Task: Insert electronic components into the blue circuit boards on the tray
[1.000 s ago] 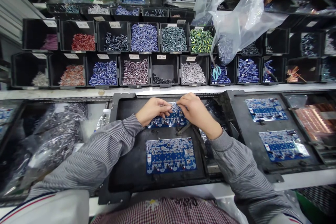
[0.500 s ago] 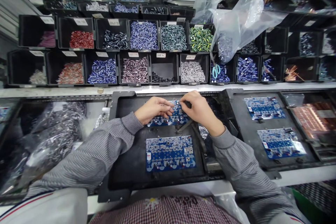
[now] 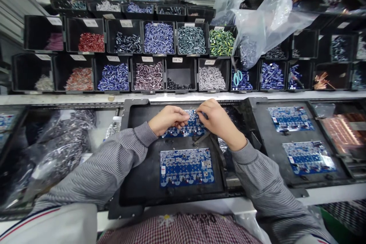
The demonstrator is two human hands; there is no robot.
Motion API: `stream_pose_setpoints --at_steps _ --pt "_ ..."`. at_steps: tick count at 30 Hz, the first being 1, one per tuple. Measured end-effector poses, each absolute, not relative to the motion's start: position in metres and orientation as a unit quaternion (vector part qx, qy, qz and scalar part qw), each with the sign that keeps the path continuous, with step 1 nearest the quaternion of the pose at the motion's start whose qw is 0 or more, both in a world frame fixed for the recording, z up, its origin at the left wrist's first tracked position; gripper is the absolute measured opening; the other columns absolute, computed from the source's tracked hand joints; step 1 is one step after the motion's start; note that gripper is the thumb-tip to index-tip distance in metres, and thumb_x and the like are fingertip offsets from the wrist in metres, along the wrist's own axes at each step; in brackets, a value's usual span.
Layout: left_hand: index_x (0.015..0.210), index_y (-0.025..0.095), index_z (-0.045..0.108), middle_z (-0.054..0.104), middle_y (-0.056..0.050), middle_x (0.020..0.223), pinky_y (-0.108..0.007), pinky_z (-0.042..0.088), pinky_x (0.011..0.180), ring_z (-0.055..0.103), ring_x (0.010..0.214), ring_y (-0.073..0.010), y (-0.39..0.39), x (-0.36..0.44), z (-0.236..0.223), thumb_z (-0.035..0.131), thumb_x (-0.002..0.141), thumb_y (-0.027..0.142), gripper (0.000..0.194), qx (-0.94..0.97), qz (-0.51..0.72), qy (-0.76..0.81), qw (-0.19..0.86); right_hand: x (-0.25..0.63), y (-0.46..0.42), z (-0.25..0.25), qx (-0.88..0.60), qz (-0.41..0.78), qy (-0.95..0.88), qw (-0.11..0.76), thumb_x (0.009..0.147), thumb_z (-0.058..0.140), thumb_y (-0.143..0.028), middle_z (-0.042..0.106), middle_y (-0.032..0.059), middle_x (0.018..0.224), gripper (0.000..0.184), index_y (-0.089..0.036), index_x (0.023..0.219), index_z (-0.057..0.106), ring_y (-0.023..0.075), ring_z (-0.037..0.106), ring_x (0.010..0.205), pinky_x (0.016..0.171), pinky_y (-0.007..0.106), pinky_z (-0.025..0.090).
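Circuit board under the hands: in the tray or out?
In. The circuit board lies within the black tray, left hand and right hand over it.

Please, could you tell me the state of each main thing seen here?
Left hand: fingers curled over far board, grip unclear
Right hand: fingers bent over far board, grip unclear
Far board: flat, partly covered
Near board: flat, untouched, uncovered
Scissors: handles downward, blades unclear
Clear bag: bluish parts inside
Black-parts bin: low
Green-parts bin: well filled
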State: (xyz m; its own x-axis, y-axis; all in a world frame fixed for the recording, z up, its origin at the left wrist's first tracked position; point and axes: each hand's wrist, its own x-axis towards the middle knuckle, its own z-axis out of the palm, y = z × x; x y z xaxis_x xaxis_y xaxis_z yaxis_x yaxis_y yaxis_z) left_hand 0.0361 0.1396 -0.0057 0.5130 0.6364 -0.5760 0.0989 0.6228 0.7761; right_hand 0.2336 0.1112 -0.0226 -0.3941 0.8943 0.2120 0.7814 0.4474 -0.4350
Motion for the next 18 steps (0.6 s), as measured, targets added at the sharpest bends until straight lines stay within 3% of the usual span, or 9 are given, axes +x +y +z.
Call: stream_pose_setpoints --at_steps 5,12,18 --pt "0.082 0.006 0.065 0.07 -0.014 0.081 -0.024 0.052 0.067 0.067 0.07 -0.0145 0.142 0.036 -0.004 0.06 0.082 0.006 0.005 0.338 0.16 0.465 0.802 0.233 0.111 -0.023 -0.512 0.12 -0.823 0.214 0.087 0.048 -0.014 0.064 0.0082 0.085 0.017 -0.017 0.086 0.065 0.0232 0.051 0.089 0.075 0.037 0.041" --pt "0.08 0.004 0.067 0.069 -0.01 0.072 -0.021 0.053 0.068 0.066 0.065 -0.0114 0.14 0.036 -0.006 0.06 0.081 0.002 0.007 0.33 0.172 0.477 0.796 0.225 0.108 -0.022 -0.525 0.069 -0.832 0.165 0.086 0.051 -0.013 0.065 0.0098 0.084 0.016 -0.015 0.082 0.066 0.0254 0.051 0.091 0.077 0.039 0.041" --pt "0.083 0.006 0.069 0.071 -0.015 0.086 -0.024 0.054 0.071 0.069 0.075 -0.0156 0.139 0.036 -0.006 0.061 0.083 0.009 0.009 0.323 0.149 0.432 0.829 0.219 0.092 -0.01 -0.51 0.137 -0.797 0.295 0.086 0.057 -0.02 0.067 0.006 0.088 0.012 -0.019 0.091 0.068 0.0208 0.054 0.087 0.078 0.036 0.046"
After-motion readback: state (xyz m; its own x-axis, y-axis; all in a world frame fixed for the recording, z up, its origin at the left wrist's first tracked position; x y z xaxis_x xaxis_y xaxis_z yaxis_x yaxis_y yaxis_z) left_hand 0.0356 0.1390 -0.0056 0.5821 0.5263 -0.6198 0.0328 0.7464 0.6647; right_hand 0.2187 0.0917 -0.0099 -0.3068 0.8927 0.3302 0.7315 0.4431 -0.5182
